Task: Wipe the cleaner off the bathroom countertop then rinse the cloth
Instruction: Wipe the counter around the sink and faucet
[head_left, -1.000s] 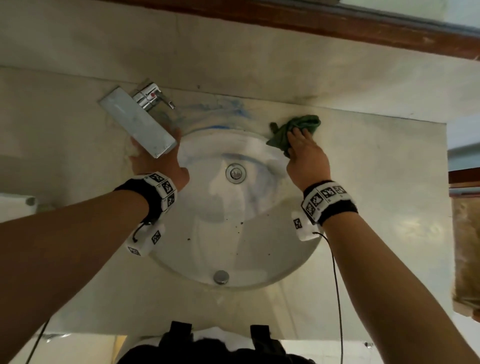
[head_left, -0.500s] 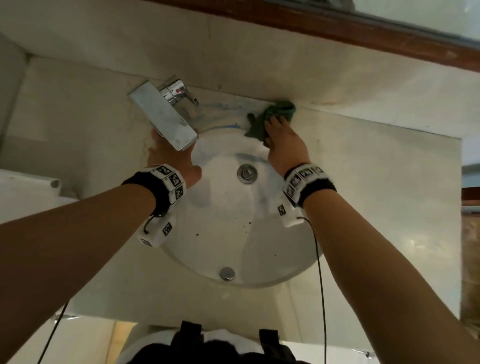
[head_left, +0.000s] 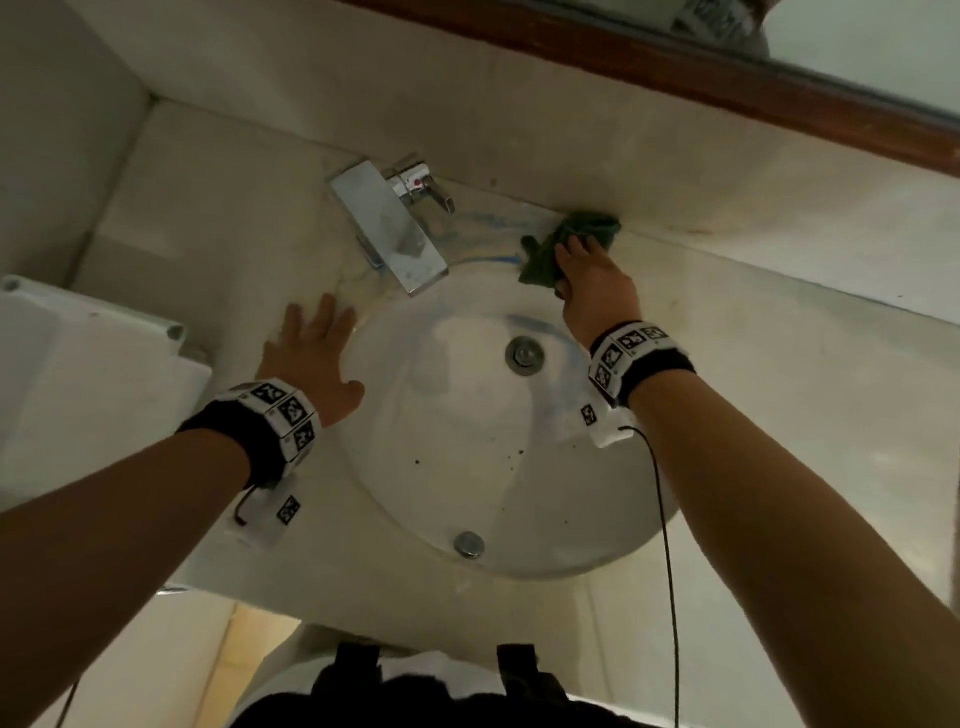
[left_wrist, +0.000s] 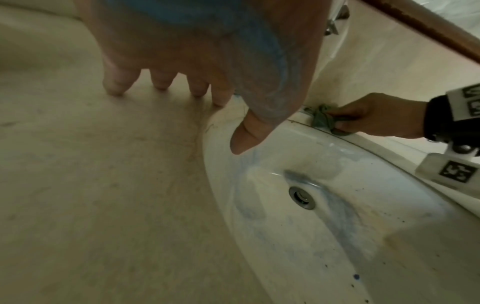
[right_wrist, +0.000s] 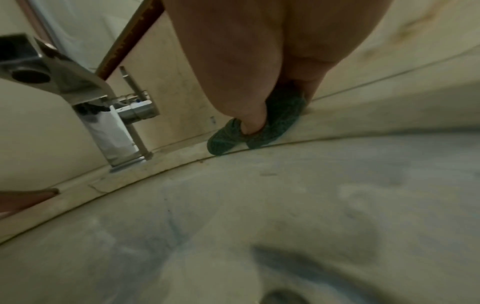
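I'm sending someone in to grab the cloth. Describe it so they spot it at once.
Start at the round white sink and look at the narrow strip of countertop behind it, right of the chrome faucet. The cloth lies bunched there under the right hand; it is the only dark green thing.

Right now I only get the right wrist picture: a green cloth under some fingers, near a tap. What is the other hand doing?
Observer: The left hand rests open on the countertop, just left of the sink.
Operator: Is there any cleaner left to wipe?
Observer: Yes, blue streaks run along the counter between the faucet and the cloth.
Operator: Is that left hand clean?
Observer: No, the left wrist view shows its palm smeared blue.
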